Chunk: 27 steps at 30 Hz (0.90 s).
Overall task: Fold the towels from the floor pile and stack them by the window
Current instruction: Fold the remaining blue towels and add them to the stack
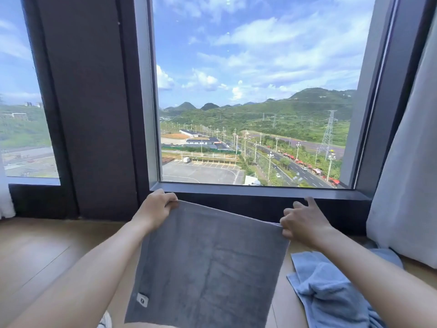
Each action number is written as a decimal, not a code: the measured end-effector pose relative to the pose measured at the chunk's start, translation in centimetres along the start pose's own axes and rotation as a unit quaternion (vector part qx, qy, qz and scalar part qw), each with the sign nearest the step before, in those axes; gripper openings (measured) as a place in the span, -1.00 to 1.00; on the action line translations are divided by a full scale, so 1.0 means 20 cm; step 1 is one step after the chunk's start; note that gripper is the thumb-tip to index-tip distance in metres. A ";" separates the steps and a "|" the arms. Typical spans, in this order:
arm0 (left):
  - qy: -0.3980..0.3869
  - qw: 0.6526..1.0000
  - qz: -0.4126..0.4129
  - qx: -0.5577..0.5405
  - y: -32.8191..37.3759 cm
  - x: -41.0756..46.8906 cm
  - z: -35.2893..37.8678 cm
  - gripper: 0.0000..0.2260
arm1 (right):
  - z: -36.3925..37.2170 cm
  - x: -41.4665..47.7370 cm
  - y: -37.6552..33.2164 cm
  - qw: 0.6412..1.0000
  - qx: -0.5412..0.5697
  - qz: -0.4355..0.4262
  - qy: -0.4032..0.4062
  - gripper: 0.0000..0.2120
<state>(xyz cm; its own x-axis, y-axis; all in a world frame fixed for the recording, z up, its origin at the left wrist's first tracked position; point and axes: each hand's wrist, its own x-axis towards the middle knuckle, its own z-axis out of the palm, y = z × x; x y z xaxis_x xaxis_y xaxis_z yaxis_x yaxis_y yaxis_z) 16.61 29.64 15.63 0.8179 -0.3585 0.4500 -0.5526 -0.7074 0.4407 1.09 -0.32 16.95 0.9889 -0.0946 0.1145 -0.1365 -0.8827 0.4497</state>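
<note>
A grey towel [208,263] hangs spread out in front of me, held up by its two top corners. My left hand [156,209] grips the top left corner. My right hand [305,223] pinches the top right corner, with its index finger sticking out toward the window sill [260,191]. A small white tag sits near the towel's lower left edge. A crumpled light blue towel [331,287] lies on the wooden floor to the right, below my right forearm.
A large window with a dark frame fills the wall ahead, and a dark pillar [94,110] stands to its left. A pale grey curtain [406,185] hangs at the right down to the floor. Wooden floor [35,252] stretches to the left.
</note>
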 end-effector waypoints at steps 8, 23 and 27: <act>-0.040 0.997 -0.053 0.043 0.05 0.04 0.02 -0.76 | -0.10 0.08 0.07 0.975 0.012 0.214 0.061 -0.79; 0.068 0.993 -0.100 -0.015 0.04 0.05 -0.08 -0.85 | -0.05 0.16 0.15 0.886 0.367 0.241 0.149 -0.84; 0.110 0.988 -0.108 -0.020 0.04 0.08 -0.10 -0.85 | -0.07 0.18 0.15 0.877 0.379 0.238 0.176 -0.86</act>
<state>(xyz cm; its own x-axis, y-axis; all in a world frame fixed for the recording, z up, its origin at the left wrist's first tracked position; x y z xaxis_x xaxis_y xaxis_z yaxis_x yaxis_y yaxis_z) 17.09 29.71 18.34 0.8651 -0.0571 0.4983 -0.3783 -0.7266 0.5735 4.08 -2.55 19.99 0.7326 -0.5056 0.4557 -0.3195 -0.8466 -0.4256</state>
